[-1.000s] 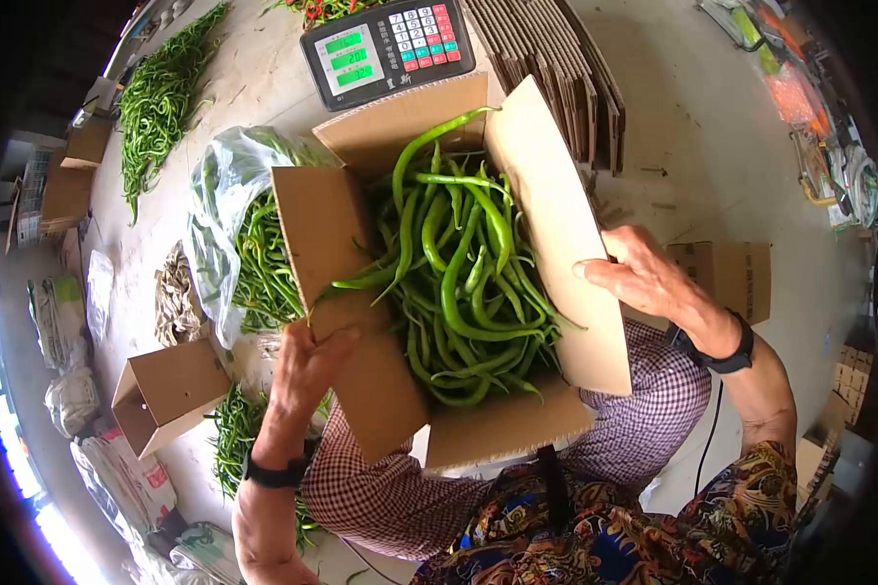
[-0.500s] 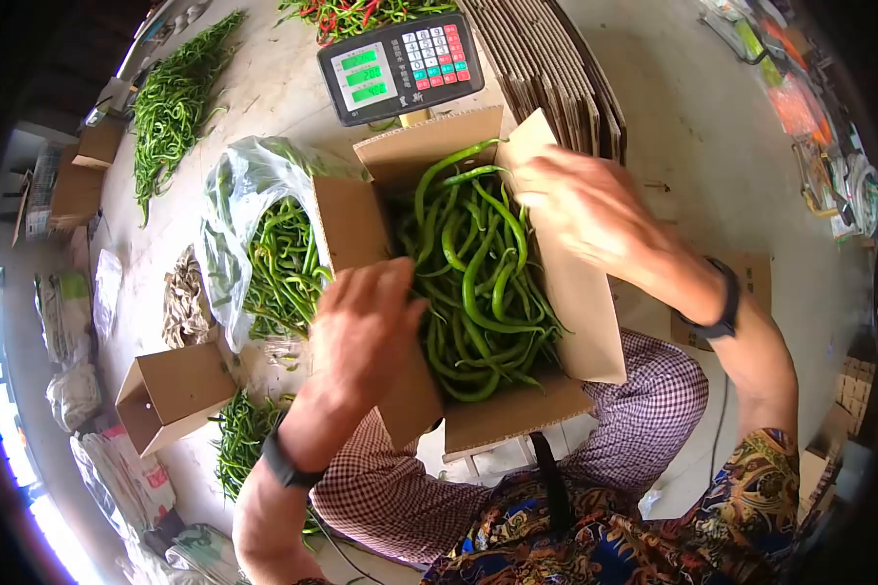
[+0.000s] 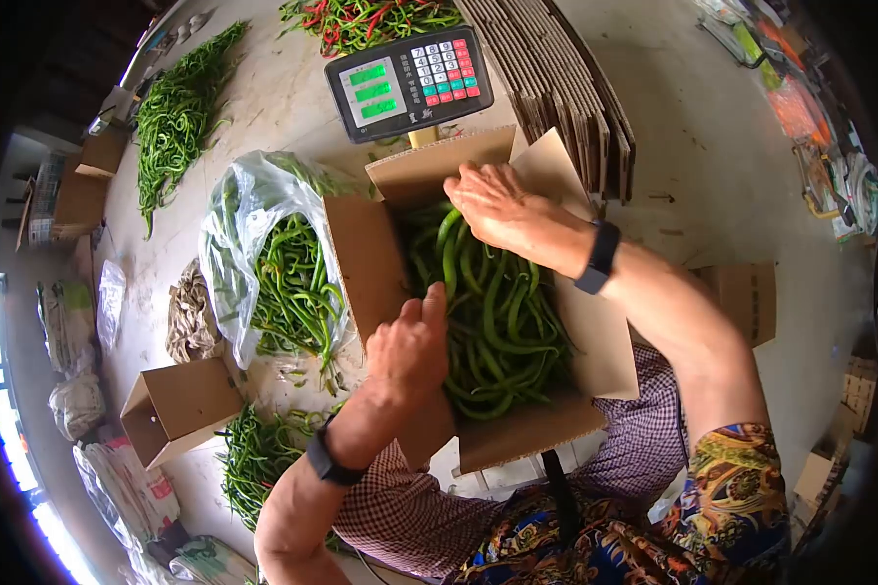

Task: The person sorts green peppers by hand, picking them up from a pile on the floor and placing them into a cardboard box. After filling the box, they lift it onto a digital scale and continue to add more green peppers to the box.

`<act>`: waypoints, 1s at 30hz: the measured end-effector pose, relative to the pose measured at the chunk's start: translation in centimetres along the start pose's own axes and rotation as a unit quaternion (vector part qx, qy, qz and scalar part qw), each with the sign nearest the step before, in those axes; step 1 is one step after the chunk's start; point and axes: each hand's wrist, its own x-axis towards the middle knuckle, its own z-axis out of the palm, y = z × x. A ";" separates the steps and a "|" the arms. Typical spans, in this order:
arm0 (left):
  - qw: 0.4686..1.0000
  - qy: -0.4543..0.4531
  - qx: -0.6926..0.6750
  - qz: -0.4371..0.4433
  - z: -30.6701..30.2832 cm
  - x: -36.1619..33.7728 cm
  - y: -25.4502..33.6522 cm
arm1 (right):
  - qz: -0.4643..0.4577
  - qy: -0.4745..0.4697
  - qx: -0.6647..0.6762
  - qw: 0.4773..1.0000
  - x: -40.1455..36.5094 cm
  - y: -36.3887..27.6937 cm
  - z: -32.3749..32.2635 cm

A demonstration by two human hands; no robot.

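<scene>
Long green chili peppers (image 3: 502, 322) fill an open cardboard box (image 3: 366, 253) between the person's knees. My right hand (image 3: 492, 203) reaches over the far end of the box. Its fingers curl down around the upper end of a curved green chili pepper (image 3: 448, 255). At the box's left side, my left hand (image 3: 407, 353) has its index finger stretched out against the peppers, close to that pepper's lower end. The other left fingers are bent and partly hidden. Just beyond the box stands a digital scale display (image 3: 409, 83) with lit green readouts.
A clear plastic bag (image 3: 229, 253) of green peppers lies left of the box. More peppers (image 3: 180, 117) are heaped on the floor, and red and green ones (image 3: 361, 24) behind the display. Flattened cardboard (image 3: 556, 88) is stacked at the back; a small open box (image 3: 180, 405) sits left.
My right hand has moved left from the box's right flap onto the peppers. My left hand has shifted right, over the box's left edge. The view has tilted slightly.
</scene>
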 end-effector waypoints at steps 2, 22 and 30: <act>0.996 0.042 -0.080 0.025 -1.3 -1.2 -0.7 | -0.048 0.056 -0.053 0.996 -1.5 0.2 -2.9; 0.904 -0.092 -0.417 -0.027 -7.1 -7.0 3.2 | 0.125 -0.112 0.556 0.814 -5.2 2.6 -5.4; 0.952 -0.087 -0.282 0.085 -4.4 -8.5 3.7 | 0.011 -0.076 0.481 0.874 -5.7 2.2 4.1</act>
